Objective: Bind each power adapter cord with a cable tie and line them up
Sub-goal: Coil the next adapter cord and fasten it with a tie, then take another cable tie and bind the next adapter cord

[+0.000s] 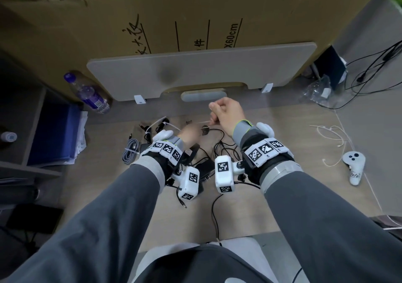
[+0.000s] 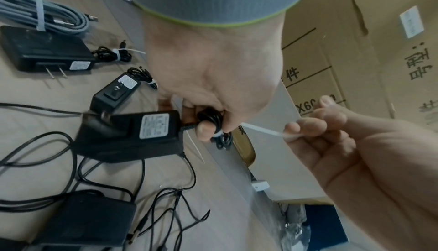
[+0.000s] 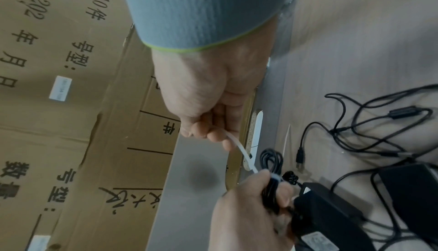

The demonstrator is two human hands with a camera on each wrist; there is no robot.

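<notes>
Head view, hands: the left hand (image 1: 188, 132) is blurred, closed over a coiled cord (image 1: 205, 130) above the desk (image 1: 272, 195); the right hand (image 1: 226, 114) is curled, pinching the tail of a white cable tie (image 1: 203, 122) at 1 o'clock from the left.
Head view, surroundings: a water bottle (image 1: 88, 93) lies at 10 o'clock, a white controller (image 1: 354, 166) at 3 o'clock, a cardboard box (image 1: 152, 17) at 12 o'clock. Loose black cords (image 1: 226, 150) lie tangled between the wrists and could snag the next adapter.
Left wrist view, grip: the left hand (image 2: 208, 79) has thumb and fingers wrapped round the coiled cord (image 2: 211, 119) just beside its black adapter (image 2: 132, 135), which hangs tilted over the desk (image 2: 213, 208). The cable tie (image 2: 260, 130) runs taut to the right hand (image 2: 331, 142), whose fingers (image 2: 294, 127) pinch it.
Left wrist view, finished work: 2 tied adapters (image 2: 45, 50) (image 2: 113, 90) and a banded grey cable (image 2: 42, 13) lie at 10 o'clock.
Left wrist view, remaining: an untied adapter (image 2: 92, 223) at 7 o'clock.
Right wrist view, grip: the right hand (image 3: 208, 94) closes on the cable tie (image 3: 239, 150), leading down to the left hand (image 3: 251, 208) and the coiled cord (image 3: 272, 163).
Handling, judged: the cord is soft and springy, so the coil wants holding at its middle; the tie is stiff, thin and slick, best pinched near its tail; the adapter is the heavy end.
</notes>
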